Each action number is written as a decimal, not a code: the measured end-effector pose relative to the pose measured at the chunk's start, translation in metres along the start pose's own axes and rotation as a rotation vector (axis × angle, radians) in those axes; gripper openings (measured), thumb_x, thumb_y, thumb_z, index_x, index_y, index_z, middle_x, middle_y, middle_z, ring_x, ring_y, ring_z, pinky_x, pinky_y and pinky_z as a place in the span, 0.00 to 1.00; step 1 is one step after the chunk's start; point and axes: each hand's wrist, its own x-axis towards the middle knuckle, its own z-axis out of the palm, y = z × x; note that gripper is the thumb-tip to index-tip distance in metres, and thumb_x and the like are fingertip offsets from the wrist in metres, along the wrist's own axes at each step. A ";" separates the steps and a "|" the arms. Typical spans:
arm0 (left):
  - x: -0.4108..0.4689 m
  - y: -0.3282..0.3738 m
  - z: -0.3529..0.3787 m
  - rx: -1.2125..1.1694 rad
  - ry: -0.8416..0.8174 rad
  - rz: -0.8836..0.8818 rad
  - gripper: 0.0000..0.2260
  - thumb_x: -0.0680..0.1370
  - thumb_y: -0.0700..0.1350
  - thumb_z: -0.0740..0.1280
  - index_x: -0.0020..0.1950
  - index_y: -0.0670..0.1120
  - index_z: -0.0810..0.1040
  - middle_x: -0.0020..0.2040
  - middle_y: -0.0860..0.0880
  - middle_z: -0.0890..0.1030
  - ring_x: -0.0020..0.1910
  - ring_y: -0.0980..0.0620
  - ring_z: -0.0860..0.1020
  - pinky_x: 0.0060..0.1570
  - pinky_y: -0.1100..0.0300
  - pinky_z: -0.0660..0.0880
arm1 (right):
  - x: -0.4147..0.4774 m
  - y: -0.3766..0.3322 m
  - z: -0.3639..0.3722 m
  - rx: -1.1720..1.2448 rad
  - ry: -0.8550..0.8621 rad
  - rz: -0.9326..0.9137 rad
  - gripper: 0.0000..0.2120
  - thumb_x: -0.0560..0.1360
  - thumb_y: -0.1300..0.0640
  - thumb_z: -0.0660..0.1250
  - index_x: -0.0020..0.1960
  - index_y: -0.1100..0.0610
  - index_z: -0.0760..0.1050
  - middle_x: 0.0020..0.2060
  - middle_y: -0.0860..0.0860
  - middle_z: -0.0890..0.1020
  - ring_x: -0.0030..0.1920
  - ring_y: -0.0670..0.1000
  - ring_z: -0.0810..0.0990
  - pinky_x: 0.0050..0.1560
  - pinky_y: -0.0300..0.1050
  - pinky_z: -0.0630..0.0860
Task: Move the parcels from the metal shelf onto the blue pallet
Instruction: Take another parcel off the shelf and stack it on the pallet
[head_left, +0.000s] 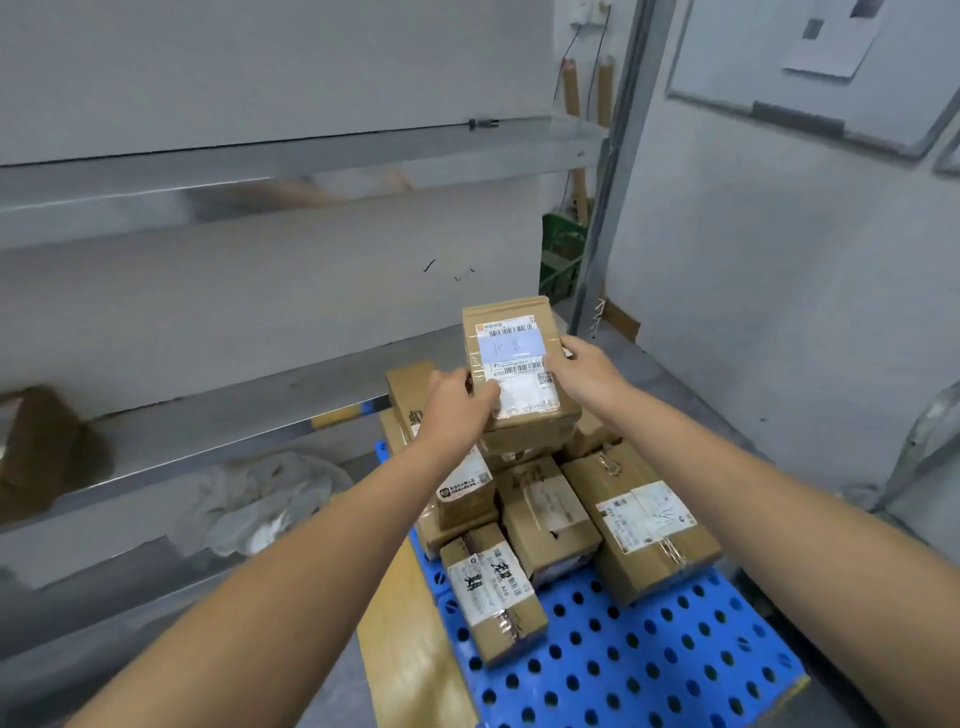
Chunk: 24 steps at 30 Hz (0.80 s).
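Head view | small brown cardboard parcel with white shipping label (517, 364) gripped between left hand (457, 408) and right hand (584, 371), fingers closed on its edges | held above stacked cardboard parcels (550, 512) on perforated blue plastic pallet (639, 654).

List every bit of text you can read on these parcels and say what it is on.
"A705", partly legible: label of the held parcel, gripped by the left hand and right hand.
Large black handwritten characters: label of the front parcel, not clearly readable.
Barcodes, QR codes and small print on all labels: too blurred.
Paper on the wall board: too blurred.
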 end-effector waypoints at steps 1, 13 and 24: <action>0.006 -0.002 0.005 0.009 0.012 -0.019 0.09 0.77 0.46 0.64 0.37 0.47 0.75 0.45 0.52 0.67 0.53 0.47 0.70 0.47 0.57 0.65 | 0.008 0.002 0.000 -0.018 -0.012 -0.009 0.12 0.76 0.50 0.58 0.56 0.39 0.73 0.47 0.40 0.80 0.46 0.42 0.79 0.48 0.47 0.77; 0.058 -0.034 0.051 0.239 0.254 -0.190 0.18 0.77 0.53 0.66 0.64 0.46 0.73 0.55 0.49 0.77 0.59 0.48 0.69 0.53 0.54 0.68 | 0.100 0.043 0.019 -0.034 -0.276 0.000 0.16 0.80 0.57 0.58 0.67 0.52 0.72 0.56 0.50 0.79 0.50 0.49 0.75 0.48 0.43 0.69; 0.064 -0.054 0.073 0.720 0.270 -0.325 0.21 0.78 0.61 0.60 0.65 0.52 0.75 0.65 0.49 0.71 0.67 0.46 0.63 0.69 0.47 0.53 | 0.127 0.080 0.036 -0.306 -0.498 -0.064 0.22 0.82 0.54 0.54 0.73 0.63 0.61 0.59 0.59 0.78 0.57 0.56 0.78 0.53 0.46 0.72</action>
